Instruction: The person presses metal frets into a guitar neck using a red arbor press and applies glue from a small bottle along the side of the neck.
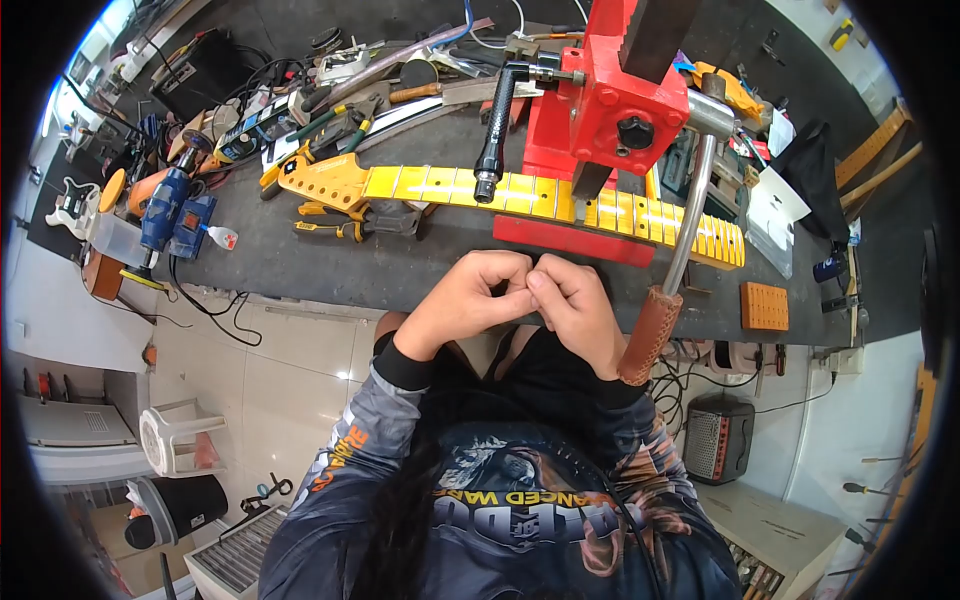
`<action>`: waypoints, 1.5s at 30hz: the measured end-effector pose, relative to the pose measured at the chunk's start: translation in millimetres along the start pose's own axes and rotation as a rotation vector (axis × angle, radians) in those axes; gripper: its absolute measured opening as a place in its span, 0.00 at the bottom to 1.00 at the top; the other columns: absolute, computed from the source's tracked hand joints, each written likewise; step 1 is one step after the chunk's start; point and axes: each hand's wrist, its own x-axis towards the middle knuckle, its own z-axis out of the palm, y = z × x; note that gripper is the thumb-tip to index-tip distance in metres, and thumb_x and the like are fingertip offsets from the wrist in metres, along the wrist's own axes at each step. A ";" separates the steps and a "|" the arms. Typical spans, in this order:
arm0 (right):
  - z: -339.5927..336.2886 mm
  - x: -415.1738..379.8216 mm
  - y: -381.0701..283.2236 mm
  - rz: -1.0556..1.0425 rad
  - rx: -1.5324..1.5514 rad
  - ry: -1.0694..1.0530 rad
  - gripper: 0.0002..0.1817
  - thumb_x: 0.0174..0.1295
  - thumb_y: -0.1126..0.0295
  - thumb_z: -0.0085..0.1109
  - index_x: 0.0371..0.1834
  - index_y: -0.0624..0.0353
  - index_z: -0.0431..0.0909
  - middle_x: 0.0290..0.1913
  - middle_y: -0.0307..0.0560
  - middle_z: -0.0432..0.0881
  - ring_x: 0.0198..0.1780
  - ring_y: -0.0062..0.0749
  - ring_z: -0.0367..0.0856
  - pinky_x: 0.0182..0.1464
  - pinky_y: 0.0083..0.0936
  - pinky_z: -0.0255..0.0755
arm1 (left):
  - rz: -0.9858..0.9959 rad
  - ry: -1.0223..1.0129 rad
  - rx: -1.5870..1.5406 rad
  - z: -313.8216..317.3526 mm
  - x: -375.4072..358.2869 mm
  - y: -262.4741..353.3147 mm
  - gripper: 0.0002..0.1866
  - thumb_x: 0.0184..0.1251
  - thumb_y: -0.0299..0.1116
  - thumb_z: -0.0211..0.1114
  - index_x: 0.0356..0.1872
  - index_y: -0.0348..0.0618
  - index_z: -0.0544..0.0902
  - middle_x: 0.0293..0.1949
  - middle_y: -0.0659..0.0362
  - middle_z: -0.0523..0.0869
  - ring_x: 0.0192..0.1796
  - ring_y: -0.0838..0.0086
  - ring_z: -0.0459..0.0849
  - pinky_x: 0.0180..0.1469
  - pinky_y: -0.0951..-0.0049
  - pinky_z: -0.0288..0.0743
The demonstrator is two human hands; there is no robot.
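Observation:
My left hand (478, 292) and my right hand (574, 306) meet fingertip to fingertip just in front of the bench edge. Their fingers are closed in a pinch; whatever they may hold is too small or hidden to make out. Beyond them, a yellow guitar neck (440, 186) with metal frets lies across the red base (570, 240) of an arbor press (625, 100). The press ram (590, 180) comes down at the fretboard. Close to my right wrist hangs the press lever's brown leather grip (651, 335).
Yellow-and-black pliers (340, 222) lie under the headstock. A black-handled lamp or tool (492, 135) juts from the press over the neck. An orange block with holes (764, 306) sits at right. A blue rotary tool (165, 210) and clutter fill the left.

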 end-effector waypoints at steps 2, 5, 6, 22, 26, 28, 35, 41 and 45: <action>0.6 -0.1 -1.6 -0.010 -0.003 0.009 0.15 0.85 0.68 0.63 0.39 0.67 0.77 0.27 0.51 0.74 0.29 0.32 0.67 0.35 0.36 0.69 | 0.016 0.009 0.012 1.0 0.3 0.7 0.14 0.82 0.27 0.75 0.34 0.37 0.79 0.32 0.69 0.74 0.37 0.83 0.69 0.39 0.71 0.66; 3.5 -2.2 -1.0 -0.031 -0.052 0.049 0.15 0.86 0.68 0.63 0.39 0.67 0.77 0.26 0.52 0.74 0.28 0.36 0.71 0.35 0.38 0.69 | 0.029 0.008 0.034 1.1 0.8 -1.8 0.15 0.82 0.27 0.74 0.33 0.38 0.79 0.31 0.69 0.74 0.37 0.83 0.69 0.39 0.72 0.66; 6.0 -3.8 -0.8 -0.032 -0.052 0.049 0.15 0.86 0.68 0.63 0.39 0.67 0.77 0.26 0.52 0.74 0.28 0.36 0.71 0.35 0.38 0.69 | 0.029 0.008 0.034 0.8 1.1 -1.1 0.15 0.82 0.27 0.74 0.33 0.38 0.79 0.31 0.69 0.74 0.37 0.83 0.69 0.39 0.72 0.66; -64.9 -96.2 -185.2 -0.645 -0.145 -0.380 0.14 0.80 0.64 0.70 0.57 0.61 0.95 0.38 0.41 0.92 0.38 0.31 0.92 0.44 0.32 0.86 | 1.057 0.349 0.711 -22.1 -69.7 212.1 0.24 0.82 0.45 0.69 0.72 0.49 0.83 0.37 0.59 0.84 0.35 0.68 0.78 0.40 0.57 0.67; -70.6 -102.0 -272.1 -0.902 -0.344 0.058 0.31 0.76 0.56 0.80 0.62 0.59 0.65 0.45 0.54 0.79 0.27 0.51 0.83 0.31 0.43 0.80 | 1.082 0.276 0.969 -43.7 -107.2 276.3 0.26 0.88 0.51 0.63 0.78 0.54 0.82 0.50 0.59 0.87 0.45 0.67 0.82 0.48 0.54 0.69; -79.7 -95.6 -284.0 -1.004 -0.462 0.096 0.31 0.76 0.56 0.79 0.62 0.59 0.65 0.45 0.54 0.79 0.27 0.51 0.83 0.32 0.44 0.80 | 1.087 0.222 1.058 -42.1 -109.7 283.5 0.26 0.89 0.51 0.63 0.78 0.54 0.82 0.51 0.59 0.87 0.46 0.67 0.81 0.48 0.54 0.68; -93.9 -96.6 -281.2 -1.071 -0.552 0.202 0.30 0.77 0.56 0.78 0.63 0.59 0.66 0.46 0.54 0.79 0.29 0.51 0.83 0.34 0.44 0.80 | 1.099 0.147 1.201 -35.3 -120.6 299.9 0.26 0.89 0.52 0.63 0.78 0.54 0.82 0.52 0.59 0.86 0.48 0.67 0.81 0.50 0.53 0.68; -98.8 -98.4 -282.6 -1.096 -0.586 0.234 0.29 0.77 0.57 0.77 0.63 0.59 0.66 0.46 0.54 0.79 0.30 0.51 0.83 0.35 0.44 0.79 | 1.109 0.138 1.230 -32.9 -122.7 300.0 0.26 0.89 0.52 0.63 0.78 0.54 0.82 0.54 0.59 0.86 0.49 0.67 0.81 0.51 0.53 0.68; -102.1 -100.3 -281.4 -1.111 -0.598 0.252 0.28 0.77 0.57 0.76 0.63 0.59 0.67 0.46 0.54 0.80 0.31 0.51 0.83 0.36 0.45 0.79 | 1.121 0.134 1.240 -30.9 -122.0 299.1 0.26 0.89 0.52 0.63 0.78 0.54 0.82 0.55 0.60 0.86 0.51 0.67 0.81 0.52 0.53 0.67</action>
